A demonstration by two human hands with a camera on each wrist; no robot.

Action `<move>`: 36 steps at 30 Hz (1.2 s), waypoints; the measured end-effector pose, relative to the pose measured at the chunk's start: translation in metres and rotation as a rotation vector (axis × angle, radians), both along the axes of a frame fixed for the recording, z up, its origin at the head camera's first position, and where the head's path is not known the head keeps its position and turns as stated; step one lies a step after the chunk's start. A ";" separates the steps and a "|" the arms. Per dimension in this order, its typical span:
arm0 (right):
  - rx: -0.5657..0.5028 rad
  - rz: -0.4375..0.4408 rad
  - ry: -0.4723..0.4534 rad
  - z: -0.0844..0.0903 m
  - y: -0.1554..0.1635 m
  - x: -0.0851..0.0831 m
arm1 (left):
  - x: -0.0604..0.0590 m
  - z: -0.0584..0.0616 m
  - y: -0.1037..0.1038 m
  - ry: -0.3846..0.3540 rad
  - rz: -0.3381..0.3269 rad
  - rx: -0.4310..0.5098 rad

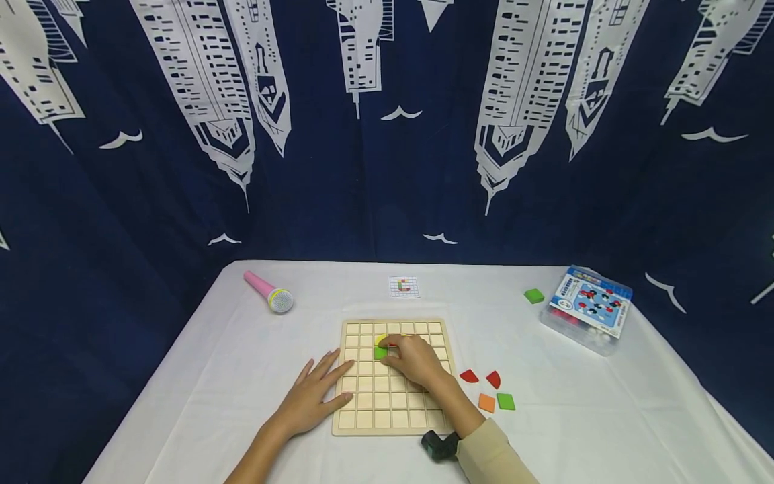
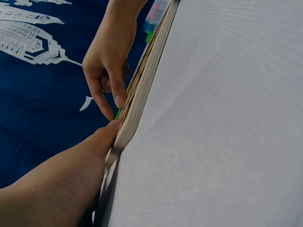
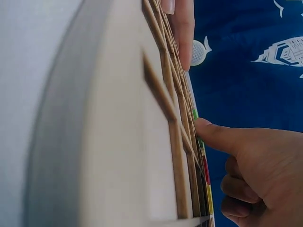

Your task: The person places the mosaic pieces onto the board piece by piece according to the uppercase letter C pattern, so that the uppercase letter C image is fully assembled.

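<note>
Right hand [image 1: 416,359]: rests on the upper middle of the board [image 1: 393,425], index finger stretched out and pressing a green tile [image 1: 379,352], the other fingers curled under; it grips nothing
Left hand [image 1: 311,396]: lies flat on the worktop [image 1: 605,417] at the board's left edge, fingers straight and spread, fingertips touching the frame
Green tile: sits in a cell of the board's third row, just left of centre, touching the right index fingertip
Tiles by it: a yellow piece [image 1: 382,339] just above the green tile and a bit of red [image 1: 393,344] beside it, both mostly hidden by the right hand
Board: wooden grid of square cells, flat on the white cloth, near the front edge of the worktop
Loose tiles: two red [image 1: 469,376] quarter shapes, an orange square [image 1: 486,402] and a green square [image 1: 505,401], close together just right of the board
Far tile: one more green piece [image 1: 534,296], well apart, near the box [image 1: 586,306]
Box: clear plastic, printed lid, at the right rear
Card [image 1: 403,287]: small pattern card behind the board
Microphone [image 1: 269,292]: pink toy, at the left rear
Wrist views: board seen edge-on; the right index tip on the green tile, the left fingertips against the frame
</note>
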State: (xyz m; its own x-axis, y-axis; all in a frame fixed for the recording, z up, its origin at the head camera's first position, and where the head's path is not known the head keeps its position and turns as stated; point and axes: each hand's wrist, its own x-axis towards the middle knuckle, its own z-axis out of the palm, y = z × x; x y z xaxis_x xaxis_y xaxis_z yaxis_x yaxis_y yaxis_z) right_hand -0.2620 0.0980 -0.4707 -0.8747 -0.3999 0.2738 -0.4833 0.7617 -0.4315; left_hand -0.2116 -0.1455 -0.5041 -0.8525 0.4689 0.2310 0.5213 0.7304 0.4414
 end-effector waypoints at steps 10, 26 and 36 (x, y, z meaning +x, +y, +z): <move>-0.031 -0.065 0.017 0.023 0.040 0.016 | -0.002 -0.002 0.003 0.006 -0.017 0.000; -0.034 -0.250 -0.079 0.020 0.161 0.072 | 0.001 0.000 0.002 0.012 -0.005 0.007; -0.066 -0.267 -0.204 0.001 0.194 0.093 | -0.001 -0.004 0.001 -0.003 0.002 -0.003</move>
